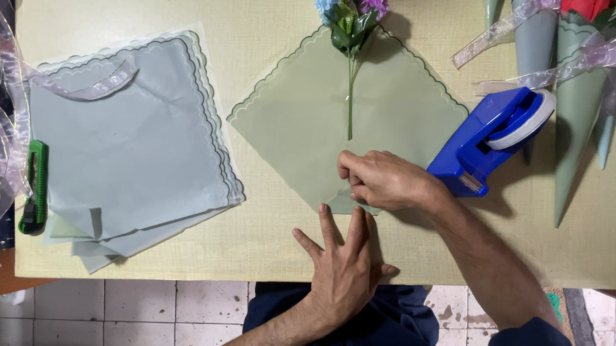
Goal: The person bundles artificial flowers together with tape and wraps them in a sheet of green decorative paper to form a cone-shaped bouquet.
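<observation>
The right hand (383, 179) pinches the bottom corner of the green wrapping sheet (305, 121), which lies mid-table (258, 242) with an artificial flower sprig (350, 22) at its 12 o'clock, while the left hand (343, 260) rests open and flat at its 6 o'clock, a blue tape dispenser (490, 136) at 3 o'clock.

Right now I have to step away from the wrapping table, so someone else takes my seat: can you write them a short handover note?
Left hand: flat on the table, open, below the green sheet.
Right hand: pinching that sheet's lower corner.
Flower stem lies on the sheet, blooms at the top corner.
Blue tape dispenser beside the right hand; stack of blue-grey sheets to the left; finished cones at the far right.
Done: stem placed.
Left: this sheet is not yet rolled or taped.
</observation>
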